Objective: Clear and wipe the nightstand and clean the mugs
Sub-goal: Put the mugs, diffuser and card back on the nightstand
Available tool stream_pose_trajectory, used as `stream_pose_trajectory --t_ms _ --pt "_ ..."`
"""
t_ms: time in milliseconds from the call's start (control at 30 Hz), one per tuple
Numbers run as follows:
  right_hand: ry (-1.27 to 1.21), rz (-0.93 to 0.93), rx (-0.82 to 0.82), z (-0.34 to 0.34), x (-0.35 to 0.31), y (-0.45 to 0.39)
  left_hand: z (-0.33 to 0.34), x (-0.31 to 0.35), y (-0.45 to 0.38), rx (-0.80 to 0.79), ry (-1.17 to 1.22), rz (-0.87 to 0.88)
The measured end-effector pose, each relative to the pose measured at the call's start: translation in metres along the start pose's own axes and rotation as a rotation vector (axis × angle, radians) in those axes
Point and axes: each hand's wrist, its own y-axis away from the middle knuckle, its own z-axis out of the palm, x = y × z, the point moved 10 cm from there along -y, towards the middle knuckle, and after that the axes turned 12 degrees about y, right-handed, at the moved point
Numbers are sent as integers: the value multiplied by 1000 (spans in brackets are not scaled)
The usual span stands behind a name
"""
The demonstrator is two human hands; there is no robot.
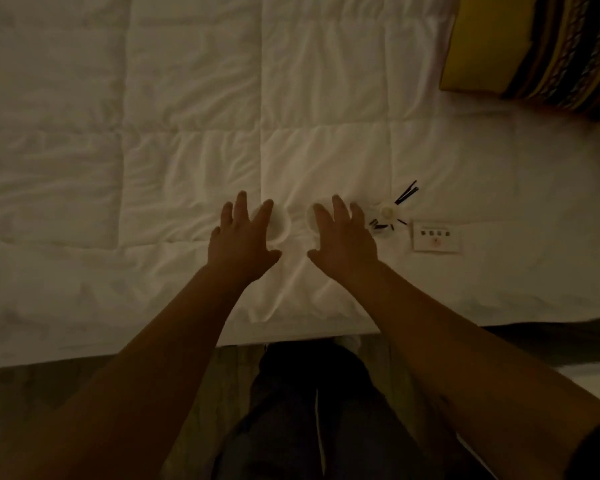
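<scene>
Two white mugs rest side by side on a white quilted bed. My left hand (241, 237) hovers over the left mug (280, 226) with fingers spread, covering most of it. My right hand (343, 237) is spread the same way over the right mug (311, 216), of which only the left rim shows. Neither hand is closed around a mug. The nightstand is not in view.
Right of the mugs stands a small white reed diffuser (388, 212) with black sticks, then a flat white card (436, 236). A yellow patterned pillow (534, 46) lies at the top right. The bed's edge (187, 344) runs in front of my legs, with floor below.
</scene>
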Motion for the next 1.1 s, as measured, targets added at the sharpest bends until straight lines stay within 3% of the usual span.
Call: stream_pose_trajectory --t_ms 100,267,567,833,1100 --pt "30 12 -22 14 -1 -32 23 -11 -24 -20 118 -78" --pt "9 4 -72 36 1 -63 54 1 -46 -24 172 -29" --pt "42 -53 84 39 0 -66 55 1 -62 46 15 15" --pt "-4 19 142 29 9 -47 43 11 -57 32 -106 41" --pt "-115 133 130 34 47 12 57 76 -33 -49 -155 239"
